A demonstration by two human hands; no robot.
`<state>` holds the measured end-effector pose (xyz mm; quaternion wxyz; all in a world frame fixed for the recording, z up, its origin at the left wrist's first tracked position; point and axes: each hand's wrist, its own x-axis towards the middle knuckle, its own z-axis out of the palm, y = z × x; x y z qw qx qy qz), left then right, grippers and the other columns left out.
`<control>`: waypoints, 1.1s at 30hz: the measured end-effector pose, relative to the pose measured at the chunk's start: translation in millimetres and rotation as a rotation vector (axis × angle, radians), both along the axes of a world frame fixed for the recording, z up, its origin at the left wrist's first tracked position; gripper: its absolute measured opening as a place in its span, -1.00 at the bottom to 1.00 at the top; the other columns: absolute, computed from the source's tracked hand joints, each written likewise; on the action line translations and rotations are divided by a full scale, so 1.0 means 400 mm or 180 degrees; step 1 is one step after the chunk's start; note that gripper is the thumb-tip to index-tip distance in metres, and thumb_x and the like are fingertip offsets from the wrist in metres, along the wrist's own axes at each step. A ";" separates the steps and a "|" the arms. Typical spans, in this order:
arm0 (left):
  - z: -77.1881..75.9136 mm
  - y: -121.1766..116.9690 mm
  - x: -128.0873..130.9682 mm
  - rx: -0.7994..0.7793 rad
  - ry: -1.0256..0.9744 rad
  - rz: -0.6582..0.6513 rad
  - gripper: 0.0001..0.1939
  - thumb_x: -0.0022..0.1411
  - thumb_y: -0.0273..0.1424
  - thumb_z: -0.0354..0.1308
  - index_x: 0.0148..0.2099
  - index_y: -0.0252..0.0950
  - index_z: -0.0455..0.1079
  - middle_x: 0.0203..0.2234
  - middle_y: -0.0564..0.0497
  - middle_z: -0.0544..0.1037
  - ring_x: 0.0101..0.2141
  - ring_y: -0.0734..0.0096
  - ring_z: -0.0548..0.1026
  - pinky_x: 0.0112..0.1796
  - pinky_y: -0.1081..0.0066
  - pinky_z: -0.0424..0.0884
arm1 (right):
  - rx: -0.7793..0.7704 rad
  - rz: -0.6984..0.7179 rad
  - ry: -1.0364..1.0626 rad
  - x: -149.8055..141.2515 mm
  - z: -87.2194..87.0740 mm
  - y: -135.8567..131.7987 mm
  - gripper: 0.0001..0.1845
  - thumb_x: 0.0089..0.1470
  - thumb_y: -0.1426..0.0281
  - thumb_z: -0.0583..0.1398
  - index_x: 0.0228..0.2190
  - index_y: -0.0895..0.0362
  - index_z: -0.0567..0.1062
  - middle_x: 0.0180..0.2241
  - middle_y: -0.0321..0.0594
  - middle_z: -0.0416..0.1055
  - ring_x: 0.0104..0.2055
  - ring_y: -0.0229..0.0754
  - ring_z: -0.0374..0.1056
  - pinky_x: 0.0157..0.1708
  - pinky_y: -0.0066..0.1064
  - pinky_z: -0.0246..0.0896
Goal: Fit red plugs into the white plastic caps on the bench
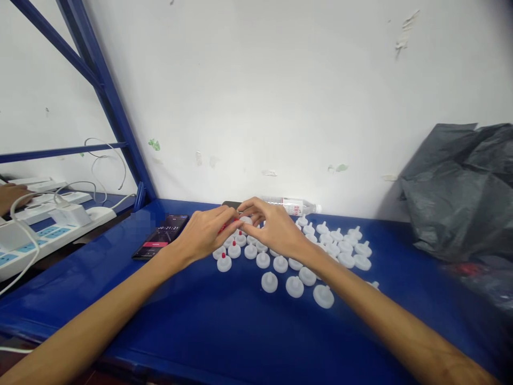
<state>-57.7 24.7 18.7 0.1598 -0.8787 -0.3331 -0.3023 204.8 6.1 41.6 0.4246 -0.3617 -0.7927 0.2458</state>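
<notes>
My left hand (206, 230) and my right hand (274, 227) meet over the blue table, fingertips nearly touching. Between the right thumb and fingers is a white nozzle cap (246, 220), its disc partly hidden. The left fingers are pinched on a small red tip (236, 218) beside that disc; more red shows under the left fingers. Below the hands stand several white nozzle caps with red tips, one red-tipped cap (224, 262) at the front. Plain white nozzle caps (294, 286) without red tips spread to the right, some behind my right forearm.
A phone (162, 237) with a running timer lies left of my hands. Behind them a clear bottle (298, 206) lies against the wall. A grey plastic bag (465, 192) sits at right. Power strips (56, 235) and another person's hand (14, 197) are far left.
</notes>
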 end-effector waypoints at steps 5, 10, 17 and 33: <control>0.020 -0.016 0.010 -0.0517 -0.0165 0.0196 -0.68 0.88 -0.27 0.05 -0.06 -0.13 0.48 -0.34 0.06 0.69 -0.37 0.23 0.62 -0.27 0.29 0.37 | 0.0401 -0.0228 -0.0708 -0.004 0.020 -0.022 -0.52 0.47 0.40 0.44 0.28 -0.29 0.69 0.14 -0.27 0.93 0.11 0.06 0.87 0.10 -0.05 0.83; 0.028 -0.022 0.025 -0.0927 -0.0302 0.0077 -0.64 0.83 -0.21 0.03 -0.13 -0.09 0.48 -0.38 0.01 0.64 -0.38 0.16 0.57 -0.25 0.22 0.43 | 0.0526 -0.0301 -0.1289 -0.012 0.046 -0.041 -0.48 0.57 0.33 0.43 0.41 -0.35 0.68 0.24 -0.31 0.91 0.15 0.09 0.86 0.12 -0.02 0.75; 0.038 -0.036 0.028 -0.1669 -0.1522 -0.0013 -0.39 0.86 -0.04 -0.05 -0.36 -0.06 0.10 -0.58 0.10 0.27 -0.55 0.31 0.26 -0.45 0.25 0.34 | 0.1113 -0.0639 -0.1782 0.055 0.023 0.025 -0.52 0.63 0.48 0.25 0.23 -0.26 0.84 0.14 -0.15 0.93 0.13 0.20 0.82 0.57 0.20 0.39; 0.039 0.036 -0.010 -0.1173 -0.0998 0.1328 -0.81 0.67 -0.31 0.19 0.05 -0.16 0.66 -0.20 -0.05 0.79 -0.22 0.07 0.72 -0.09 0.17 0.55 | 0.0765 -0.0251 -0.1579 0.020 0.048 -0.027 -0.77 0.59 0.37 0.39 -0.05 -0.21 0.86 0.22 -0.08 0.84 0.14 0.18 0.78 0.18 0.03 0.75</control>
